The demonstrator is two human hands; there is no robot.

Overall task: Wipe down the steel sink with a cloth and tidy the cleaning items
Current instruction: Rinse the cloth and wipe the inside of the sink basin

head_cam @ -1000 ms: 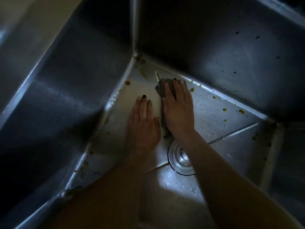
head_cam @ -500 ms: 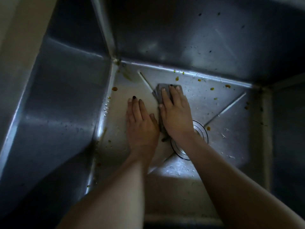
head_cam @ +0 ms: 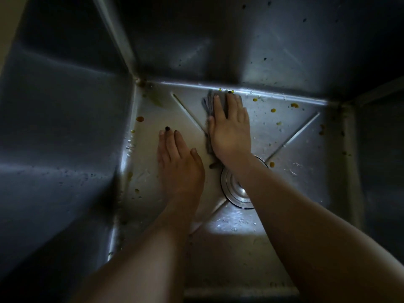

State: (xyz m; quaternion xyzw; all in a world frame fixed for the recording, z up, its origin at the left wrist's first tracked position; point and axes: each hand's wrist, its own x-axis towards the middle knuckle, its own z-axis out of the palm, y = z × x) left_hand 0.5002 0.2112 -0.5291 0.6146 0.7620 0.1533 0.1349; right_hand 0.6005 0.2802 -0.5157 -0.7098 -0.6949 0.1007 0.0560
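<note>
In the sink (head_cam: 65,149), right hand (head_cam: 231,127) flat on cloth (head_cam: 207,103), left hand (head_cam: 179,165) flat

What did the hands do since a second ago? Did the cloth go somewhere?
The right hand slid the folded grey cloth away from the person, up to the steel sink's back wall. It presses flat on the cloth as before. The left hand stayed flat on the sink floor, left of the round metal drain.

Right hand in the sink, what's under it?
The right hand presses a folded grey cloth flat on the sink floor; cloth edges show along its thumb side. The steel beneath is covered.
</note>
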